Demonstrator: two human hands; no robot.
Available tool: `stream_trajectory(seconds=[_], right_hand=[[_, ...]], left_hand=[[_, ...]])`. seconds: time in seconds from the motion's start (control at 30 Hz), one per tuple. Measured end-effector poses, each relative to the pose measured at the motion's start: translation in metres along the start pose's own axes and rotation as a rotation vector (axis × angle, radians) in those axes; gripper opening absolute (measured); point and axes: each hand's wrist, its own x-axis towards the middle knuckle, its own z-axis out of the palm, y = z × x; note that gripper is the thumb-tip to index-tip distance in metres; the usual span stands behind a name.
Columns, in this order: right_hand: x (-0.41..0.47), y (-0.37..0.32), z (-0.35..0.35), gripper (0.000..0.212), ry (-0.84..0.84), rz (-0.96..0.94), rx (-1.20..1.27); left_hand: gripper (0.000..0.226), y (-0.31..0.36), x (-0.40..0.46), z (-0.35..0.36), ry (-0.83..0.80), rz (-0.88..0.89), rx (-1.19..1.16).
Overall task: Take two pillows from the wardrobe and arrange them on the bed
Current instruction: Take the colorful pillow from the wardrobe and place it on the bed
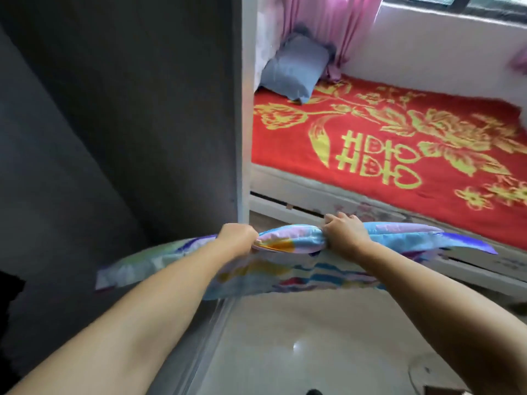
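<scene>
A big dark grey panel (119, 109) is seen on the left, with a white upright post (244, 109) at its edge. The floor (285, 337) is pale and shiny, and a small bright spot of light is seen on it. A white wall (442, 52) is seen at the back on the right. A window (456, 1) is set at the top of it, and daylight is let in. A pink curtain (328, 29) is hung beside the window and reaches down in the corner.
</scene>
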Motion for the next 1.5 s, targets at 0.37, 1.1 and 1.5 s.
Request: stream_trajectory(seconds=[0.37,1.1,1.5], right_hand=[[-0.018,0.238,-0.010,0.039,0.034,0.106,-0.051],[0.353,0.411,-0.156,0.025,0.111,0.134,-0.245],[0.666,0.419,-0.222,0.035,0.071,-0.149,-0.342]], left_hand=[[0.024,0.174,0.136,-0.108,0.100,0.150,0.045],[0.029,0.031,0.474,-0.298,0.263,0.167,-0.003],[0.025,-0.124,0.650,-0.325,0.163,-0.137,-0.217]])
